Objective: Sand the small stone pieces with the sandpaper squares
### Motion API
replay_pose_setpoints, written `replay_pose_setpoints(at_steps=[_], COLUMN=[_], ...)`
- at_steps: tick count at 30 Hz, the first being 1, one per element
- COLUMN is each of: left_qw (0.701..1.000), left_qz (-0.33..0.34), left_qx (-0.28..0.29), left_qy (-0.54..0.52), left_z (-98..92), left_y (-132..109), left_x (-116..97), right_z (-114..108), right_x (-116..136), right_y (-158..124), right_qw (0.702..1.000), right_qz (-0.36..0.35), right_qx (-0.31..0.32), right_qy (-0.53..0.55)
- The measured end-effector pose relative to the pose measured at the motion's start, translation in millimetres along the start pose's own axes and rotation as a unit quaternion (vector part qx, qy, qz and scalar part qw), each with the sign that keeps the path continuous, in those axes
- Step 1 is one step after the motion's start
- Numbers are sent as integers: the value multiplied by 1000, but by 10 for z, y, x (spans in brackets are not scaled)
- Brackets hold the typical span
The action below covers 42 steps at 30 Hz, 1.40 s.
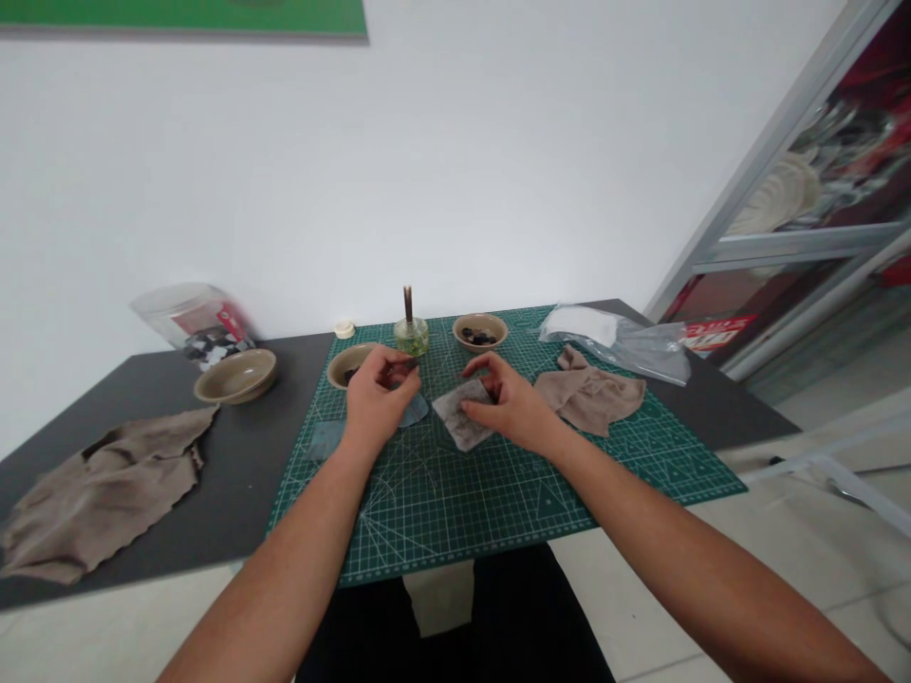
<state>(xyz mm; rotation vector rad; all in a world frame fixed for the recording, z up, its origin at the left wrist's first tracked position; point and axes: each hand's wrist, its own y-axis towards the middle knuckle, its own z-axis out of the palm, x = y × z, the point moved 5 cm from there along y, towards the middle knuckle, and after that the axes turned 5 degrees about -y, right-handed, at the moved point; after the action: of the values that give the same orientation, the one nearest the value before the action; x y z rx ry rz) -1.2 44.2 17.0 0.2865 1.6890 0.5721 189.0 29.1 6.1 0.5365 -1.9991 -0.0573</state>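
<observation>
My left hand (377, 396) hovers over the green cutting mat (498, 493), its fingers pinched on a small dark thing I cannot make out. A grey-blue fabric scrap (414, 410) lies just under it. My right hand (509, 403) presses its fingers onto a small grey cloth piece (461, 422) lying flat on the mat. A second bluish scrap (325, 438) rests to the left on the mat.
Behind my hands stand a small glass bottle with a dark stick (411, 330) and two tan bowls (481, 332) (350, 364). A third bowl (236, 376), a plastic jar (191, 323) and a large brown cloth (100, 489) sit left. Brown cloth (589, 396) and a plastic bag (616, 343) lie right.
</observation>
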Motion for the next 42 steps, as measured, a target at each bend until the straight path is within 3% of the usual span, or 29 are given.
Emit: replay_pose_setpoints(at_steps=[3,7,12,17,20,25,30,36,42], left_qw=[999,997,994,971,948,919,912,913,877], left_qz=[21,29,8,42,53,43,51,73,72], left_qx=[29,30,72,162,232,259,273,273,315], left_qy=[27,64,85,173,212,293,303,296,357], left_z=[47,64,139,232,263,237,266,266,277], left_y=[-16,-65,-129,-301,-510,-764,-853,-985,-1079], left_x=[-15,-12,-23,-256,-364,-369,-362,-280,-236], right_z=[87,207,263,165,145,182,202,222,286], right_x=[-10,-9,-16,-13,6,33,6,21,0], right_y=[-289,-463,-449,-491,-533,-594,-600,-594,-564], right_qw=[997,992,983,980,995,999,999,981,964], right_qz=[26,27,-16,-47,-50,-40,-29,-76,-103], right_qx=[68,76,4,-92,-60,15,11,1,39], right_qy=[-30,-99,-183,-172,-60,8,-29,-177,-243])
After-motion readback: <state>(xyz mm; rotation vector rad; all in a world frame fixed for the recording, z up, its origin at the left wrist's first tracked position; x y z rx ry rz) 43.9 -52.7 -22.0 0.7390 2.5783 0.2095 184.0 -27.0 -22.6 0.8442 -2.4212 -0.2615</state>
